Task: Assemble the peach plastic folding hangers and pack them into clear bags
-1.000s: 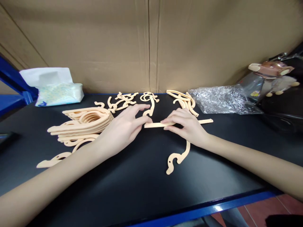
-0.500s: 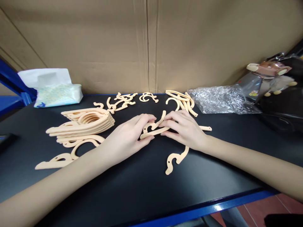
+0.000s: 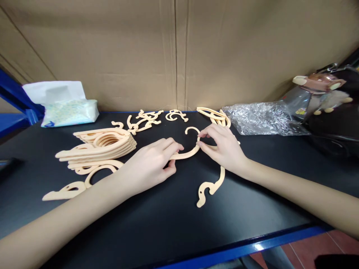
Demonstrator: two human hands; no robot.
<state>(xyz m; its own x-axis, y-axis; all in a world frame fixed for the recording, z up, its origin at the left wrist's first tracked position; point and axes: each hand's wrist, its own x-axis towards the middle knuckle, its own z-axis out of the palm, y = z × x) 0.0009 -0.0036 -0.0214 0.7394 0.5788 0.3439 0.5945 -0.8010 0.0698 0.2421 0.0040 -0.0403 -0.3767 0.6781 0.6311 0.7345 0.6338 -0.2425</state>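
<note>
My left hand (image 3: 155, 160) pinches one end of a beige curved folding-hanger part (image 3: 186, 154) between thumb and fingers. My right hand (image 3: 223, 145) grips it at the other side, thumb and fingertips closed near the foot of a hanger hook (image 3: 192, 129) that curls up and leftward. Whether hook and curved part are joined cannot be made out under the fingertips. Partly beneath my right hand lies a loose hanger arm (image 3: 207, 188) with a wavy, holed end pointing toward me. Another beige piece shows only its tip right of that hand.
At left stands a stack of folded beige hangers (image 3: 103, 147), with another hanger (image 3: 67, 191) in front. Loose hanger pieces (image 3: 146, 121) lie along the back, more arms (image 3: 214, 114) at back right. Nearby are a tissue pack (image 3: 70, 112), crumpled clear plastic (image 3: 263, 117) and a dark bag with a plush toy.
My left hand has shifted slightly left and my right hand has moved up the part. The hook now shows above the fingers, and the curved part has turned.
</note>
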